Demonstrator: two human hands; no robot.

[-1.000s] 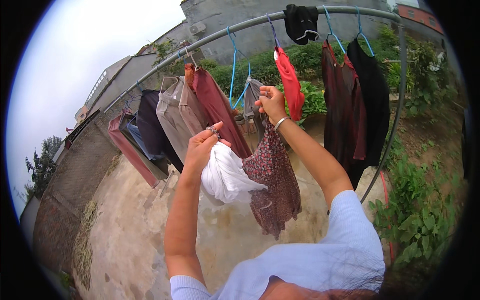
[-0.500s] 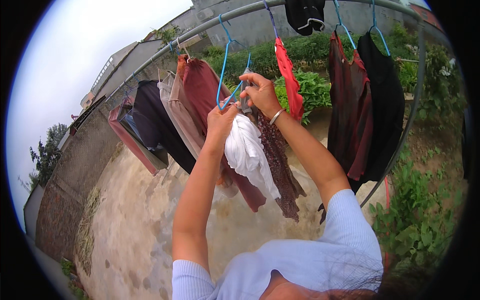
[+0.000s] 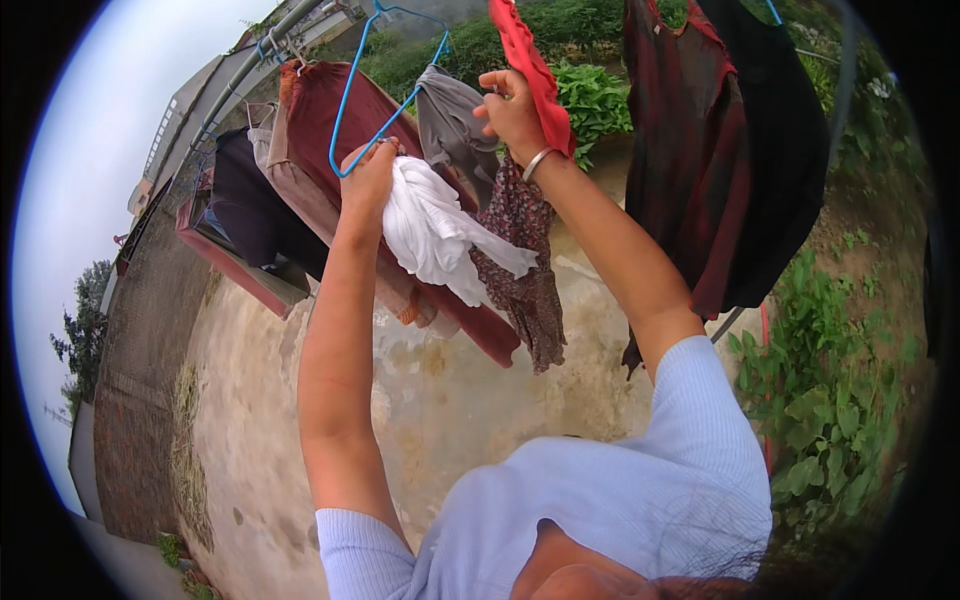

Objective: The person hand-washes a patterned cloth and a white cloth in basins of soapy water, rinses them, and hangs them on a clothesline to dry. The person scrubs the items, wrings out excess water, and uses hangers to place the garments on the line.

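Note:
My left hand (image 3: pixel 368 182) is closed round the lower left corner of a blue clothes hanger (image 3: pixel 345 105), with a bunched white garment (image 3: pixel 432 232) gathered in the same grip and hanging below it. At the hanger's other lower corner, a grey cloth (image 3: pixel 455 118) drapes down. My right hand (image 3: pixel 508 112), a silver bangle at its wrist, is raised beside the grey cloth and a red garment (image 3: pixel 532 75). Its fingers are bent and apart, with nothing seen in them. Below hangs a dark flower-patterned cloth (image 3: pixel 520 265).
Left of my hands, a maroon garment (image 3: pixel 340 120) and a dark garment (image 3: pixel 255 205) hang from a metal rail (image 3: pixel 265 48). To the right hang a dark red garment (image 3: pixel 690 150) and a black one (image 3: pixel 785 130). Below lies a concrete floor (image 3: pixel 270 400); green plants (image 3: pixel 810 430) grow at right.
My right hand has moved away from the hanger's bar, towards the red garment. The grey cloth now shows hanging at the hanger's right corner. The whole view has shifted, so the clothes appear higher.

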